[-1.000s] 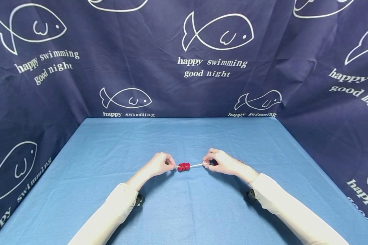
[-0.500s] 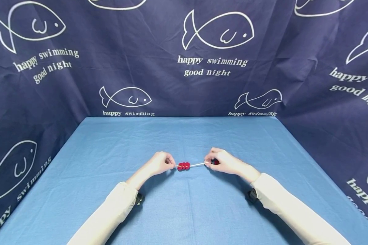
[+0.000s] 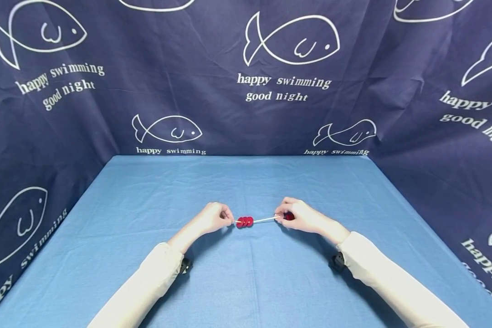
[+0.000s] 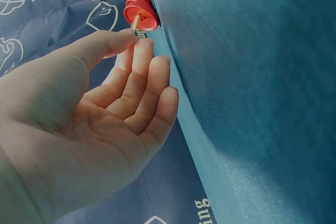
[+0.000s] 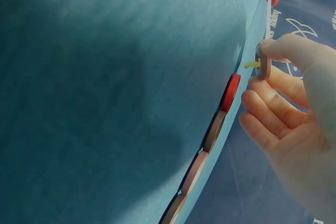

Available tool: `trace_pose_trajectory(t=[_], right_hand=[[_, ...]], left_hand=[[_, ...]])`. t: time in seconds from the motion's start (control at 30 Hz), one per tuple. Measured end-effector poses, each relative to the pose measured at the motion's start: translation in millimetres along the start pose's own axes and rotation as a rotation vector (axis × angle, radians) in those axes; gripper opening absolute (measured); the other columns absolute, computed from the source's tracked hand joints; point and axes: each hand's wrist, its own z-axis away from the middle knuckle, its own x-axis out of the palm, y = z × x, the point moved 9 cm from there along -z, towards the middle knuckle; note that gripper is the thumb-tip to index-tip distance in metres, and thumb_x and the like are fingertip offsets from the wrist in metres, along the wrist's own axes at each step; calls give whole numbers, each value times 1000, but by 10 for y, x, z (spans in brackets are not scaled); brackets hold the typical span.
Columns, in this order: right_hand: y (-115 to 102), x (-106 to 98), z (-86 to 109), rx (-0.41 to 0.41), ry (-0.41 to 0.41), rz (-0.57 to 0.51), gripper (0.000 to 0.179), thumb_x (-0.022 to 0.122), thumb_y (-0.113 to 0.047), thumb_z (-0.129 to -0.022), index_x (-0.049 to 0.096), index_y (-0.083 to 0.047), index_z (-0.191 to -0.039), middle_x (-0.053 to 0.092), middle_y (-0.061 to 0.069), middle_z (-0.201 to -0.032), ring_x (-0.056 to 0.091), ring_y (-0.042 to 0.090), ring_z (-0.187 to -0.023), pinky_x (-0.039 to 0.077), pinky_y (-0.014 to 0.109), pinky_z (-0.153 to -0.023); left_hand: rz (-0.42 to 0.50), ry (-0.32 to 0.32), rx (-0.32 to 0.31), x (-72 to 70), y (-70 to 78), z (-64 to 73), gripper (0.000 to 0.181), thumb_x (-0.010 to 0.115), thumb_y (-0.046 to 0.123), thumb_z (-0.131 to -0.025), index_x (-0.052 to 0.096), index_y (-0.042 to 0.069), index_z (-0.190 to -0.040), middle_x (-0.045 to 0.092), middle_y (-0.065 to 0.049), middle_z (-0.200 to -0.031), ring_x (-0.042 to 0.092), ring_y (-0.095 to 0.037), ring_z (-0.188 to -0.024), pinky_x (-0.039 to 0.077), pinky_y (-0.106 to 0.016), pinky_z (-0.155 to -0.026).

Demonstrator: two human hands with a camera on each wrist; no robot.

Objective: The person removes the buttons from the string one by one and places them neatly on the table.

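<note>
Cord (image 3: 264, 220) is stretched from left hand (image 3: 214, 217), thumb and finger clamped on its end, through three red buttons (image 3: 244, 222) to right hand (image 3: 302, 218), where a brownish button (image 5: 265, 64) is pinched, yellow tip (image 5: 251, 65) protruding. Threading is judged in hand; drawing the tip through seems required.

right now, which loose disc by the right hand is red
The row's end disc, nearest the right hand's fingertips; past it lie a brown disc, a pinkish disc and another brown disc.
</note>
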Motion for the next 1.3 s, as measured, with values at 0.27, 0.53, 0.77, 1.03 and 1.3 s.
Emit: trace_pose_trajectory(t=[0.27, 0.53, 0.77, 1.03, 1.3], right_hand=[[31, -8, 22, 18, -3, 1, 13, 68, -6, -80, 68, -3, -92, 56, 5, -80, 57, 15, -68, 50, 27, -62], [58, -35, 40, 44, 1, 12, 13, 68, -8, -80, 69, -4, -92, 56, 4, -80, 58, 13, -67, 50, 25, -63], [58, -48, 58, 47, 6, 11, 12, 68, -8, -80, 69, -4, -91, 55, 3, -80, 58, 12, -67, 50, 26, -64], [71, -64, 79, 47, 16, 14, 12, 68, -7, -79, 69, -5, -91, 56, 3, -80, 57, 12, -67, 50, 27, -62], [57, -80, 88, 25, 31, 14, 12, 68, -6, -78, 69, -4, -90, 56, 4, -80, 56, 14, -67, 50, 28, -61]], left_hand=[[-2, 3, 5, 2, -2, -2, 5, 66, 6, -80, 70, 7, -77, 65, 1, -67, 53, -5, -56, 44, -21, -54], [-4, 2, 3, -4, 5, -4, 5, 66, 6, -81, 69, 7, -77, 64, 1, -68, 53, -5, -56, 45, -21, -54], [-5, 0, 13, 1, 13, 4, 6, 65, 6, -81, 70, 7, -77, 65, 1, -68, 53, -5, -56, 45, -21, -55], [-10, 3, 18, -2, 12, 0, 6, 65, 6, -80, 70, 7, -77, 65, 1, -68, 53, -5, -56, 45, -21, -56], [-7, 4, 21, -5, 15, 2, 5, 65, 6, -80, 69, 7, -77, 64, 1, -67, 53, -4, -55, 45, -20, -56]])
